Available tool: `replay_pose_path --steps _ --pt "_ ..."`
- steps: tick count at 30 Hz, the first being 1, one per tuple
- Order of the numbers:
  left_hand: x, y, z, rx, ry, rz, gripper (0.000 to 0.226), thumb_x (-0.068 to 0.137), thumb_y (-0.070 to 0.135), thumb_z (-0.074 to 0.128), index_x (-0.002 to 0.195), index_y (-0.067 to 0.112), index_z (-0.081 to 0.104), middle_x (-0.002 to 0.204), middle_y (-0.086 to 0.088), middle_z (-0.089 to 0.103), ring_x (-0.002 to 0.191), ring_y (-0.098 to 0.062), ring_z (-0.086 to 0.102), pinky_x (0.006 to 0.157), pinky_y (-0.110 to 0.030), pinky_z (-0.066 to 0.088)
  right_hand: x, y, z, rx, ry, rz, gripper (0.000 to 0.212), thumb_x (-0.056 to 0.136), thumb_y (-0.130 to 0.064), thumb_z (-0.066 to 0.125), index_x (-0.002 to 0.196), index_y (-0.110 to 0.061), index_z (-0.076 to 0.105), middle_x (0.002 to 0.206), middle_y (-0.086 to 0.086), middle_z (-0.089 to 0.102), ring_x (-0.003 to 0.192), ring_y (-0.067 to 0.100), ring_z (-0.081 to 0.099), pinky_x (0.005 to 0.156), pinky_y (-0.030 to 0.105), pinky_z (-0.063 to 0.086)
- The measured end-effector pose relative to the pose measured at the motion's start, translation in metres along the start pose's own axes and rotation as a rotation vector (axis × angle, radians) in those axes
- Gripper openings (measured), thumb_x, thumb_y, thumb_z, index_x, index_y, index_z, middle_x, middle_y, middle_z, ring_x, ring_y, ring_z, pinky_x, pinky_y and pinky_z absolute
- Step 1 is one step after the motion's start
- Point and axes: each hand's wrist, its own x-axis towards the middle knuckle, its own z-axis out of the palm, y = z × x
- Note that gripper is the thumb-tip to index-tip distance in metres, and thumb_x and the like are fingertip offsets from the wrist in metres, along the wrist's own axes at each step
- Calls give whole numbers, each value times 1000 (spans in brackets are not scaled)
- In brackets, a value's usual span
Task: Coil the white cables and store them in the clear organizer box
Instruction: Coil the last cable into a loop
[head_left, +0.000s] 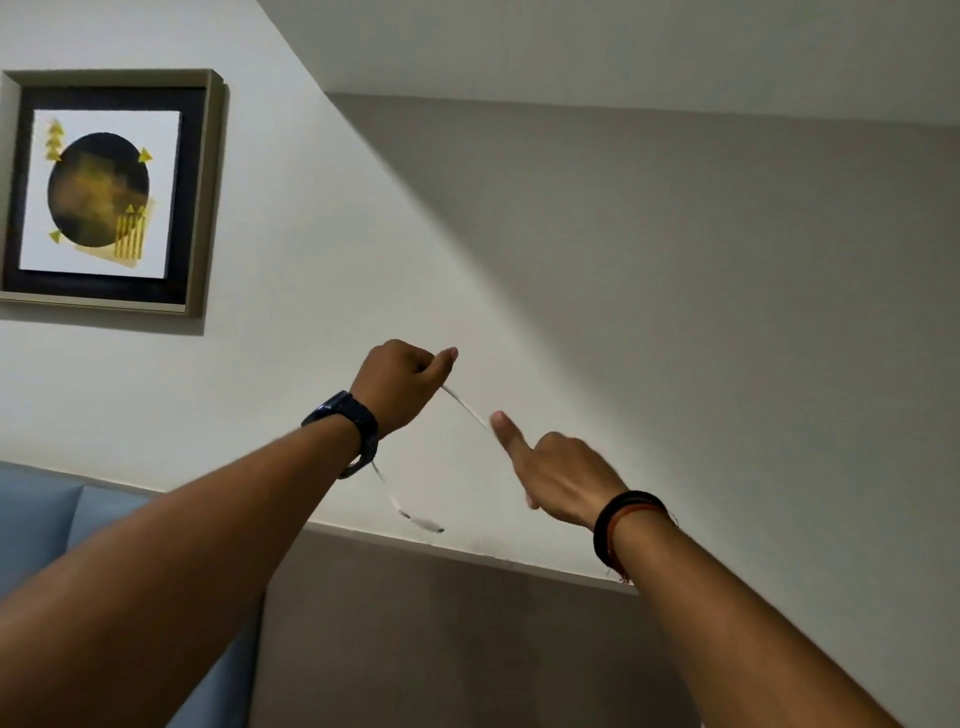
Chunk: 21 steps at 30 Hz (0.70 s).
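You are in the coiling step, with the work held up in the air in front of the wall (675, 312); no tabletop shows, and neither does the clear organizer box. Your left hand (400, 384) is closed into a fist around the white cable (467, 406), thumb up against the curled fingers. A thin, taut stretch of cable runs from that fist down to the straight index finger (506, 436) of your right hand (558, 475). The other right fingers are curled, and I cannot tell whether they pinch the cable or the finger only guides it.

A slack tail hangs below your left wrist and ends in a small, stiffer plug (427, 525). The cable looks slim, smooth and limp, so it will probably spring loose.

Next, lead the span round into an even loop and keep the turns pinched together.
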Motion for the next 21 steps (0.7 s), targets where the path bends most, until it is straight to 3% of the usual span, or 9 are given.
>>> replay_pose_path --steps 2,4,7,10,13,15,17,19,21 --pt "2 -5 -3 -15 42 -46 60 90 42 54 44 16 26 41 2 22 41 -17 20 47 -27 19 -7 -12 -4 330 -364 -47 85 69 -90 14 48 -15 50 40 -5 40 37 13 31 47 25 32" --pt "0 -9 -1 -97 51 -86 65 90 41 53 36 16 29 33 7 29 41 -18 28 46 -26 24 -13 -24 -12 689 -622 -162 76 73 -85 28 48 -15 46 37 -7 28 35 11 19 40 21 23" --pt "-12 -6 11 -276 15 -120 67 92 43 51 33 16 36 26 9 39 35 -10 29 47 -24 32 -17 -40 -26 1167 -641 -374 59 86 -62 43 53 -13 46 35 -9 25 32 9 18 45 28 13" --pt "-26 3 24 -341 -81 -159 70 92 50 48 31 16 42 29 9 36 31 -6 23 45 -22 23 -15 -50 -35 1508 -282 -447 45 94 -39 45 59 -13 53 37 -9 28 31 7 20 48 28 15" --pt "-39 5 31 -309 -197 -172 70 90 56 45 30 20 40 32 11 32 33 -7 21 45 -21 23 -2 -50 -47 1666 328 -331 30 97 -18 43 71 -11 58 42 -7 40 33 7 30 38 20 23" --pt "-46 4 32 -288 -258 -154 65 89 58 44 37 21 32 38 11 27 38 -9 18 44 -21 20 8 -40 -58 1568 735 -107 23 93 -10 41 77 -11 57 45 -6 48 34 9 39 37 20 29" --pt "-51 6 32 -275 -305 -108 60 89 57 46 43 21 29 45 9 25 40 -11 17 42 -20 19 16 -25 -61 1412 977 93 20 90 -9 35 82 -13 53 56 -2 57 40 11 51 43 20 37" --pt "-54 12 32 -265 -346 -45 57 90 54 47 47 20 31 50 4 26 41 -11 18 42 -20 20 21 -13 -55 1213 1069 143 17 87 -8 34 85 -14 50 72 6 66 59 19 62 56 24 46" --pt "-54 19 31 -245 -362 28 56 91 50 48 51 14 34 52 -1 28 45 -14 20 46 -23 21 24 -1 -40 838 1054 81 12 89 -9 38 84 -14 48 84 11 66 72 24 61 65 27 46"
